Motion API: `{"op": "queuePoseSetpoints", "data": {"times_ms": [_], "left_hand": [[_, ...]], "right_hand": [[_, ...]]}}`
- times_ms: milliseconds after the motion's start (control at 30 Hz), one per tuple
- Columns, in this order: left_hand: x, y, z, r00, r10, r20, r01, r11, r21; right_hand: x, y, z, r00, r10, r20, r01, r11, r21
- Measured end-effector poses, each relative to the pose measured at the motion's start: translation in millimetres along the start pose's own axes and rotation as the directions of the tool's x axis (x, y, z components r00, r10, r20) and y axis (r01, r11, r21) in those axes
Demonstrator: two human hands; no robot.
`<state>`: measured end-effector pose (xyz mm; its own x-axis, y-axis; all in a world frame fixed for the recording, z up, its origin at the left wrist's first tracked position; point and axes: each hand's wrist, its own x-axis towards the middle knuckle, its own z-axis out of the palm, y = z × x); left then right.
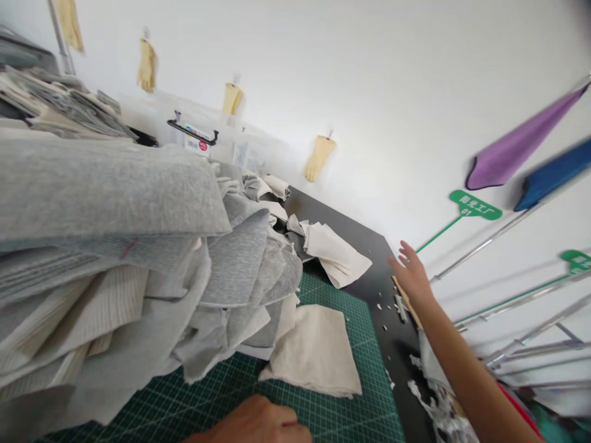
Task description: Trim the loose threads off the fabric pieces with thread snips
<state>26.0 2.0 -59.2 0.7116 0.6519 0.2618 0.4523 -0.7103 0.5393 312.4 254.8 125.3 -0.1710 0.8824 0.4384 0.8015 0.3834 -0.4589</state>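
A tall heap of grey knit fabric pieces (115, 246) fills the left of the view and overhangs a green cutting mat (330, 301). My left hand (253, 421) sits at the bottom edge on the mat, cut off by the frame, with nothing visible in it. A square of cream fabric (314, 351) lies on the mat above that hand. My right hand (410, 274) is raised over the black table (372, 261) with fingers spread, holding nothing. Nearest to it are a thin wooden strip (406, 301) and a small metal tool (401, 307).
Another cream cloth (332, 252) lies at the table's far corner, with small white scraps nearby. Crumpled silvery scraps (438, 409) sit at lower right. Yellow gloves (318, 158) hang on the white wall, above a clear plastic bin (198, 132). Purple and blue cloths and metal rails occupy the right.
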Motion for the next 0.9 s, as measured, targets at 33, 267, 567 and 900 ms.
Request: {"op": "queuePoseSetpoints", "data": {"times_ms": [33, 267, 567, 900], "left_hand": [[-2, 5, -6.1, 1.0, -0.017, 0.001, 0.017, 1.0, -0.009], [-7, 36, -47.5, 0.974, -0.2, 0.105, 0.212, 0.969, -0.123], [-8, 40, -53.5, 0.973, -0.156, 0.172, 0.18, 0.975, -0.134], [-10, 32, -46.3, 0.991, -0.083, 0.101, 0.094, 0.99, -0.101]], "right_hand": [[-15, 6, 3, 1.0, 0.021, 0.001, -0.021, 1.0, 0.005], [-134, -11, 24, 0.963, -0.034, 0.266, 0.019, 0.998, 0.058], [-190, -65, 30, 0.598, -0.162, 0.785, 0.374, 0.923, -0.095], [-216, -85, 78, 0.697, -0.142, 0.703, 0.61, 0.633, -0.477]]}}
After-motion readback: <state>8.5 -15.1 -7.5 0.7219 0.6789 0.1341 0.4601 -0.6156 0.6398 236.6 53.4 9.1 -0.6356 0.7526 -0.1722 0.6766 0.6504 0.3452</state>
